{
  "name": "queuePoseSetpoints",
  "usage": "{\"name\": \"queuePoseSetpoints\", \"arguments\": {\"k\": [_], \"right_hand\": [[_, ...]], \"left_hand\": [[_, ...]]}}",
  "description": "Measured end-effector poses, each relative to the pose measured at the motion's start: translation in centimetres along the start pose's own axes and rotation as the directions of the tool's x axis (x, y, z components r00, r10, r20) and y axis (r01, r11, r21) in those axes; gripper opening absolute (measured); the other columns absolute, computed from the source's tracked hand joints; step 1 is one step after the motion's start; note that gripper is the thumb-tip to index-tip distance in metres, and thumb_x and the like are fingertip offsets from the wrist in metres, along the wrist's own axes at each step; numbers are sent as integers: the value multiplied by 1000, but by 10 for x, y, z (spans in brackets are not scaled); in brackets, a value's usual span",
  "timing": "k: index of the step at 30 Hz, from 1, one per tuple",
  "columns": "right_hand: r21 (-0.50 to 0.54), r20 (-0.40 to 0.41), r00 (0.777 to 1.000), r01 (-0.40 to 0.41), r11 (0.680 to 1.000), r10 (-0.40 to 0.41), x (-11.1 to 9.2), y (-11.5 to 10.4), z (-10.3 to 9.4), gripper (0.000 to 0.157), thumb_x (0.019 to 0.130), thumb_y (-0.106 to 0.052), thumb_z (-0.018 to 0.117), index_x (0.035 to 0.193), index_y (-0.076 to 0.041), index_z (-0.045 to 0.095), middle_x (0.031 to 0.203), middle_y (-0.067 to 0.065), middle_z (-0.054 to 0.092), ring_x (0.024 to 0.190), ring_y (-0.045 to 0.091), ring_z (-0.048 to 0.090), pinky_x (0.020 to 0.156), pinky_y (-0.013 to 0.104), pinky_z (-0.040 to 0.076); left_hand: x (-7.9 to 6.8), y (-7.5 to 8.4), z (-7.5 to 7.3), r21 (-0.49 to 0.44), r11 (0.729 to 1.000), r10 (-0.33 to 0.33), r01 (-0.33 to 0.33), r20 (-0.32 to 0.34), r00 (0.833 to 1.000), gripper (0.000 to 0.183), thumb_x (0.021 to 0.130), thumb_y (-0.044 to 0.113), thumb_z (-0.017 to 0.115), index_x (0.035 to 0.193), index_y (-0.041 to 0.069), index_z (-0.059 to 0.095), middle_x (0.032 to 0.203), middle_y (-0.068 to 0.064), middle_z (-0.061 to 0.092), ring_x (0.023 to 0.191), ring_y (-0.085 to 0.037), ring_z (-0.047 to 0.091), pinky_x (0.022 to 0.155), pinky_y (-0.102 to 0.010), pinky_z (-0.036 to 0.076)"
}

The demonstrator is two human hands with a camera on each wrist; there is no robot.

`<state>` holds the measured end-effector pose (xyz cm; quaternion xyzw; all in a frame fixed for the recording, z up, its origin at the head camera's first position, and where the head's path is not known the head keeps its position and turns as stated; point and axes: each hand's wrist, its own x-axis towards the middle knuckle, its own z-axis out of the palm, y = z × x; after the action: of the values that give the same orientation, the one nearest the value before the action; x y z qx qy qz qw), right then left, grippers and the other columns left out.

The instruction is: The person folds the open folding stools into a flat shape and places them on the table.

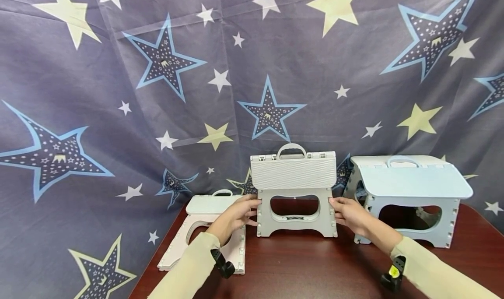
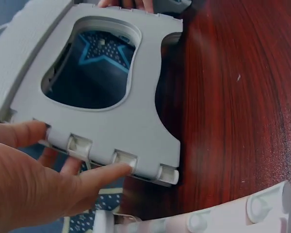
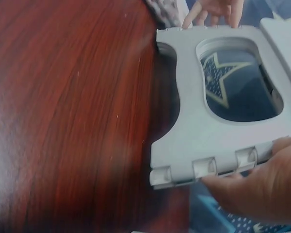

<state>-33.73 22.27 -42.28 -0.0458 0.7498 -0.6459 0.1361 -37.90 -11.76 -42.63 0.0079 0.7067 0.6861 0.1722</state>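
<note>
Pinching side edges of gray stool (image 1: 293, 172) with left hand (image 1: 235, 215) and right hand (image 1: 352, 216), 1 grip per side. Holding it roughly upright between pink stool (image 1: 212, 205) and blue stool (image 1: 417, 181), at the surface (image 1: 291, 266); cannot tell if touching. Probably at step of steadying to open or fold, unclear which. Likely calls next for even 2-sided hold.

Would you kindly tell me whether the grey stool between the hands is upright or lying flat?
Upright: the grey stool has its handle on top and its feet pointing down.
</note>
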Motion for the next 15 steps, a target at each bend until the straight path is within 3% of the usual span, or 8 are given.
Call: {"name": "queuePoseSetpoints", "arguments": {"k": [3, 9, 15], "right_hand": [[-18, -10, 1000, -27, 999, 27, -7, -9, 3, 55, 112, -26, 33, 143, 20, 29, 118, 18, 65, 104, 18, 66, 107, 53, 48], [-42, 18, 994, -103, 994, 104, -16, -20, 9, 55, 112, -27, 31, 138, 21, 36, 111, 20, 69, 98, 20, 69, 100, 53, 53], [-33, 22, 985, -172, 984, 173, -22, -18, 11, 48, 112, -26, 34, 126, 16, 52, 98, 12, 75, 95, 26, 72, 94, 55, 56]], "left_hand": [[-6, 6, 1, 19, 1000, -3, 3, 25, 1000, 40, 104, 13, 50, 141, -1, 43, 128, -25, 54, 129, -48, 53, 98, -74, 44], [-15, 11, 2, 25, 998, -59, 60, -14, 998, 20, 104, 11, 52, 122, 1, 50, 107, -16, 54, 107, -37, 60, 94, -77, 44], [-25, 12, 5, 64, 990, -122, 122, -11, 992, 23, 105, 11, 49, 126, 1, 47, 106, -18, 49, 105, -38, 55, 92, -76, 46]]}}
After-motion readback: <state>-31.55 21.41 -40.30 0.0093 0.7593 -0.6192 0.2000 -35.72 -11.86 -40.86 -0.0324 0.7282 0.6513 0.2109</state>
